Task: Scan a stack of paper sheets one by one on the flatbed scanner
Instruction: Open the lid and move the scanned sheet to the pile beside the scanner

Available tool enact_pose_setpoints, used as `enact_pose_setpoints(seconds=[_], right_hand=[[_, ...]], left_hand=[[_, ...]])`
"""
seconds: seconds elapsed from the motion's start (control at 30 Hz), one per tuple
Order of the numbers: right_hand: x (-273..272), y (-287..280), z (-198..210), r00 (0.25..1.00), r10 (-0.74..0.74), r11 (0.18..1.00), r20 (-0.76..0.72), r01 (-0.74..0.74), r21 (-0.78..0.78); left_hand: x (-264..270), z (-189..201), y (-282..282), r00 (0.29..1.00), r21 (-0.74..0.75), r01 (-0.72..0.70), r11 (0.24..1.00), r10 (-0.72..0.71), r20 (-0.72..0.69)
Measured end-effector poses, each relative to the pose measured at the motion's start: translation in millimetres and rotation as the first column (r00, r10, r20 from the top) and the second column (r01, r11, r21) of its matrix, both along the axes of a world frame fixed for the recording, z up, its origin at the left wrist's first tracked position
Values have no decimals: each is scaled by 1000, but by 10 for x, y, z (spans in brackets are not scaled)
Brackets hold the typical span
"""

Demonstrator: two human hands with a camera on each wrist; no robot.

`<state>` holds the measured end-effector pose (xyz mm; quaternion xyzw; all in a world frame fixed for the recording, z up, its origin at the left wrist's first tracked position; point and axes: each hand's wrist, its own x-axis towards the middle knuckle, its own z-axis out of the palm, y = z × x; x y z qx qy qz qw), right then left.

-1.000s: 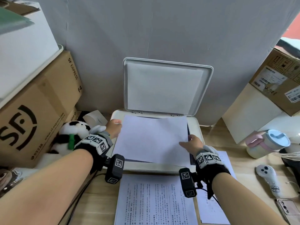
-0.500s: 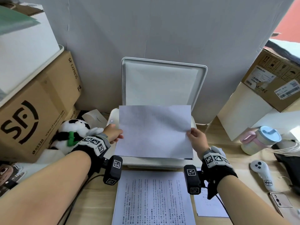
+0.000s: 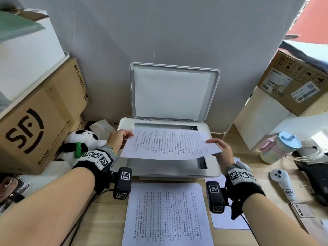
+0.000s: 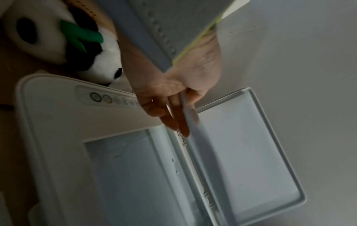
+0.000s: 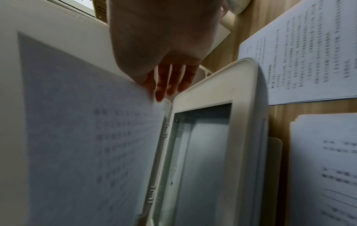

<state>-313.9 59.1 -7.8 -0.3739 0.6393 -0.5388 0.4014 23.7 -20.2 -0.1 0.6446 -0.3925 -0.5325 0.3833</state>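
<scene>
A printed paper sheet hangs level over the glass of the white flatbed scanner, text side up. My left hand pinches its left edge and my right hand pinches its right edge. The scanner lid stands upright against the wall. In the left wrist view my left hand holds the sheet edge-on above the bare glass. From the right wrist, my right hand grips the sheet beside the glass. A stack of printed sheets lies in front of the scanner.
A second pile of sheets lies right of the stack. Cardboard boxes and a plush panda crowd the left. At the right stand a lidded cup, a white controller and more boxes.
The sheet lay blank side up on the glass; both hands lifted it and turned it over, so its printed side now faces up above the glass.
</scene>
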Motion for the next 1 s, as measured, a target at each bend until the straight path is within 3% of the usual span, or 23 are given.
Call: enact_pose_setpoints(seconds=[0.2, 0.3, 0.4, 0.5, 0.63, 0.77, 0.9, 1.0], right_hand=[[48, 188, -182, 999, 42, 980, 26, -47, 193], [65, 279, -285, 996, 60, 954, -59, -40, 298], [59, 344, -331, 999, 22, 950, -40, -8, 311], [24, 380, -293, 994, 84, 944, -75, -55, 325], [-86, 431, -269, 956, 224, 908, -188, -135, 396], [-212, 529, -322, 910, 299, 872, -286, -140, 469], [-328, 680, -371, 966, 122, 925, -226, -28, 379], [-435, 783, -465, 982, -92, 938, -163, 140, 317]], left_hand=[[5, -259, 217, 943, 91, 239, 967, -254, 216], [-31, -350, 308, 886, 110, 269, 957, -291, 361], [-43, -418, 337, 865, 170, 257, 951, -305, 399], [-28, -472, 319, 884, 201, 241, 949, -300, 359], [-76, -489, 283, 935, 128, 175, 976, -206, 288], [-211, -389, 294, 988, 42, 95, 995, -100, 115], [-339, -269, 344, 997, 4, 83, 997, -83, -1], [-417, -193, 422, 961, 137, 269, 953, -258, -97]])
